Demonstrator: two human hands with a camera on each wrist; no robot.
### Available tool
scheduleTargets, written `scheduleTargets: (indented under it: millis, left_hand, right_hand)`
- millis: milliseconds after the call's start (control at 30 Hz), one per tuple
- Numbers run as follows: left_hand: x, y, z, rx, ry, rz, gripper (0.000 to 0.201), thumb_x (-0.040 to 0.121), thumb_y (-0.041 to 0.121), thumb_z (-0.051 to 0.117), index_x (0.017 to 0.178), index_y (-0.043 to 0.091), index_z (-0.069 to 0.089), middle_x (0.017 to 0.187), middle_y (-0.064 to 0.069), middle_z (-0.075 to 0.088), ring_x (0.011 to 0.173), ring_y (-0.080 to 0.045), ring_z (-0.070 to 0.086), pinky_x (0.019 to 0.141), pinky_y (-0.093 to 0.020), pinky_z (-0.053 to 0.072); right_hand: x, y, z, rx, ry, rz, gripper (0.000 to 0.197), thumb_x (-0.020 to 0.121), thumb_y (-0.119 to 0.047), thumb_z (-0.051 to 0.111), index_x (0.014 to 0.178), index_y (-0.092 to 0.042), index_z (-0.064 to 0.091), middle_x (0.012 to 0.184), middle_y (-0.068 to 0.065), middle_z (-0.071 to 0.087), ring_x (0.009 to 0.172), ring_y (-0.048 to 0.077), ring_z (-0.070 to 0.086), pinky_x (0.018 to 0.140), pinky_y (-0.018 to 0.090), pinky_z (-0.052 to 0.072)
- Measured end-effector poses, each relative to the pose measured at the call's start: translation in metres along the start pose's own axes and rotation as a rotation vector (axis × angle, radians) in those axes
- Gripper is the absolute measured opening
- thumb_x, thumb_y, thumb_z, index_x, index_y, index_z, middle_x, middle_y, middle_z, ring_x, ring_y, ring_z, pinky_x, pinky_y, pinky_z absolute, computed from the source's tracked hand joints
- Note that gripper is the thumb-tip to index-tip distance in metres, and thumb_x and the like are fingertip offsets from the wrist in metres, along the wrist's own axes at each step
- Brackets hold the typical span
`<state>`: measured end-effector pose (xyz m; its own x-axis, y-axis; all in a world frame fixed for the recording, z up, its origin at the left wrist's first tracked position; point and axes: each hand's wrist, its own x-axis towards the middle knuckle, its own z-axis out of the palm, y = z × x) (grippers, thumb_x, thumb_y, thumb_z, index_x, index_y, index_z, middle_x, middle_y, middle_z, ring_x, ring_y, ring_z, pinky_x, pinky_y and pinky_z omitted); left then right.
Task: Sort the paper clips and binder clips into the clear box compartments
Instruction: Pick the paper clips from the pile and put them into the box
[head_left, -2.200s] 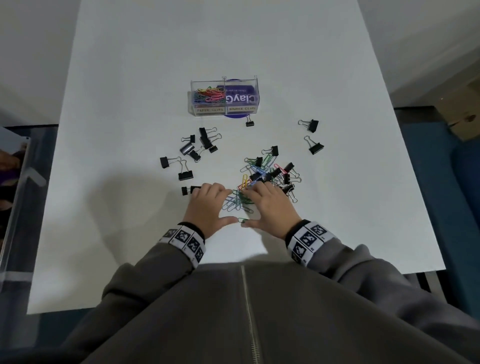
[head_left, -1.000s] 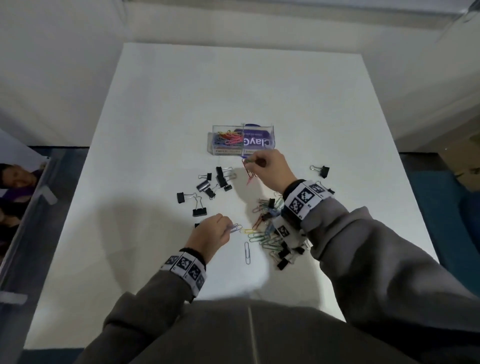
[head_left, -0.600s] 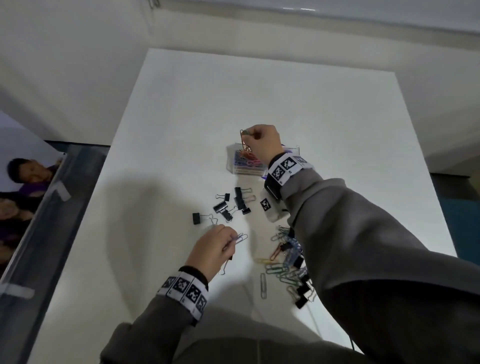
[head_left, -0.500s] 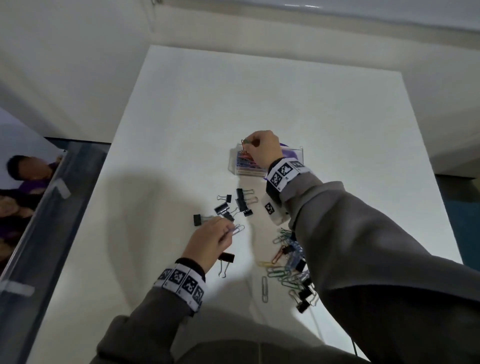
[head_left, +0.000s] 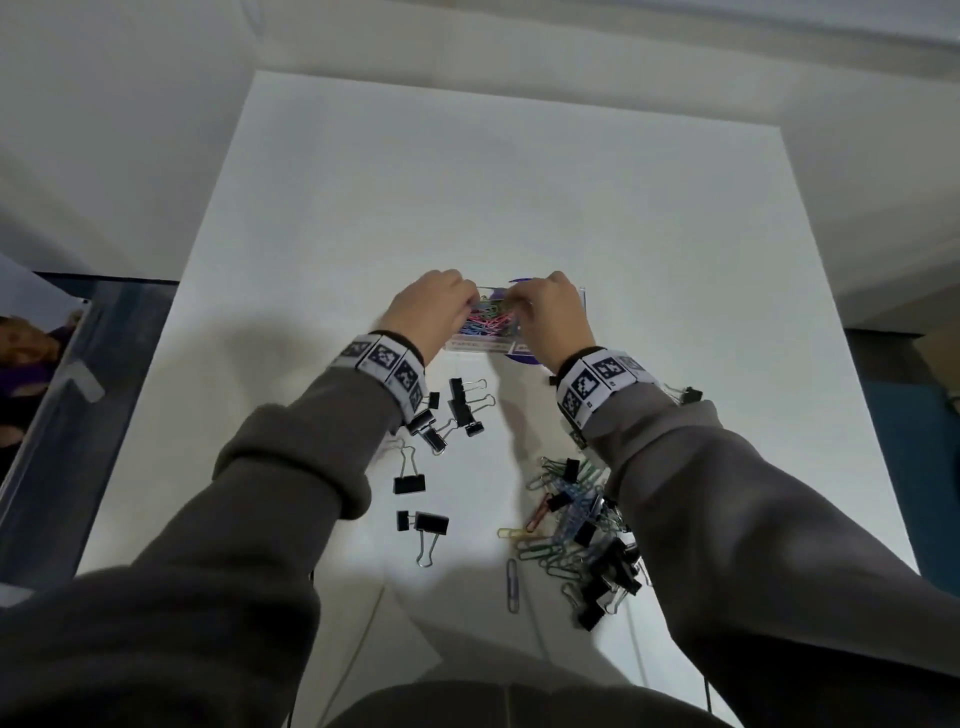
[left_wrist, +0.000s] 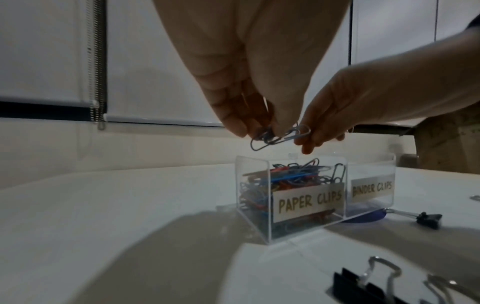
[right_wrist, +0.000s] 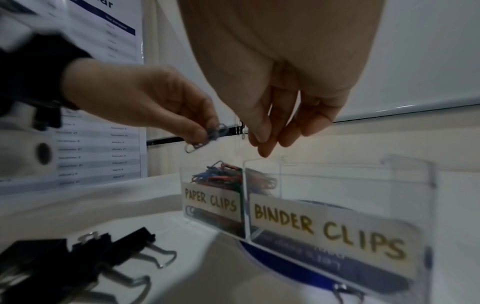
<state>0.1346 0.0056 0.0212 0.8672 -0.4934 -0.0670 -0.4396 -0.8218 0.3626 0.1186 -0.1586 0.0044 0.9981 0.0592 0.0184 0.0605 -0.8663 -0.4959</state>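
Note:
The clear box stands mid-table; its left compartment is labelled PAPER CLIPS and heaped with coloured clips, and its right one is labelled BINDER CLIPS and looks empty. My left hand hovers over the left compartment and pinches a few bluish paper clips. Close beside it, above the divider, my right hand hangs with relaxed fingers and holds nothing. A mixed pile of paper and binder clips lies near my right sleeve.
Black binder clips lie scattered below the box, with two more nearer me and one at the right. A single paper clip lies apart. A purple disc sits under the box. The white table stretches beyond.
My left hand has lifted from the table with its paper clips and moved up over the box. My right hand, which held a clip above the box, is now empty.

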Motion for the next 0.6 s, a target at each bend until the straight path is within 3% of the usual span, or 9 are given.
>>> scheduleTargets:
  millis: [100,200,300,367,433,500,600]
  left_hand:
    - [0.016,0.006,0.002,0.077,-0.070,-0.048,0.027,0.096,0.015,0.042,0.117,0.009,0.058,0.112,-0.013,0.060,0.106,-0.029,0.049,0.085,-0.040,0.043]
    - [0.012,0.006,0.004,0.052,0.008,-0.056,0.029,0.096,0.010,0.043,0.122,0.009,0.055,0.119,-0.012,0.058,0.111,-0.029,0.046,0.091,-0.036,0.038]
    - [-0.008,0.012,0.010,0.005,0.127,0.010,0.026,0.093,0.004,0.045,0.114,0.008,0.061,0.115,-0.012,0.060,0.104,-0.030,0.048,0.090,-0.037,0.038]
    - [-0.031,0.022,0.020,-0.015,0.133,0.065,0.022,0.091,0.006,0.047,0.103,0.007,0.066,0.105,-0.012,0.063,0.098,-0.032,0.052,0.083,-0.042,0.039]
    - [-0.062,0.033,0.038,-0.035,0.100,0.134,0.019,0.086,0.011,0.049,0.090,0.011,0.068,0.091,-0.009,0.067,0.086,-0.032,0.058,0.073,-0.038,0.042]
    - [-0.095,0.044,0.058,-0.055,0.058,0.205,0.019,0.083,0.024,0.050,0.087,0.015,0.067,0.086,-0.003,0.067,0.079,-0.026,0.060,0.069,-0.035,0.043]
    - [-0.134,0.063,0.079,-0.145,-0.203,0.186,0.034,0.080,0.038,0.062,0.108,0.018,0.062,0.104,0.001,0.063,0.094,-0.019,0.055,0.085,-0.034,0.041]
  right_hand:
    - [-0.012,0.005,-0.005,0.030,0.046,-0.011,0.027,0.085,-0.001,0.049,0.092,-0.012,0.073,0.089,0.010,0.074,0.088,0.036,0.053,0.078,0.040,0.042]
    - [-0.028,0.011,-0.008,0.051,0.063,-0.006,0.024,0.086,-0.002,0.051,0.093,-0.010,0.073,0.089,0.012,0.074,0.086,0.035,0.054,0.078,0.038,0.042]
    - [-0.056,0.019,-0.015,0.063,0.064,0.015,0.023,0.086,-0.001,0.050,0.092,-0.007,0.071,0.089,0.011,0.073,0.084,0.032,0.054,0.076,0.035,0.041]
    - [-0.083,0.026,-0.017,0.087,0.047,0.037,0.022,0.086,-0.001,0.051,0.093,-0.008,0.070,0.091,0.010,0.073,0.085,0.030,0.055,0.077,0.038,0.043]
    - [-0.112,0.032,-0.016,0.096,-0.023,0.068,0.022,0.086,-0.002,0.051,0.096,-0.010,0.070,0.095,0.007,0.073,0.088,0.028,0.055,0.081,0.039,0.045]
    - [-0.142,0.037,-0.015,0.087,-0.111,0.089,0.021,0.086,-0.002,0.053,0.096,-0.010,0.070,0.096,0.007,0.073,0.089,0.029,0.054,0.082,0.040,0.046]
    - [-0.181,0.039,-0.014,0.036,-0.214,0.069,0.019,0.083,-0.002,0.057,0.092,-0.011,0.072,0.090,0.010,0.072,0.087,0.032,0.055,0.080,0.044,0.047]
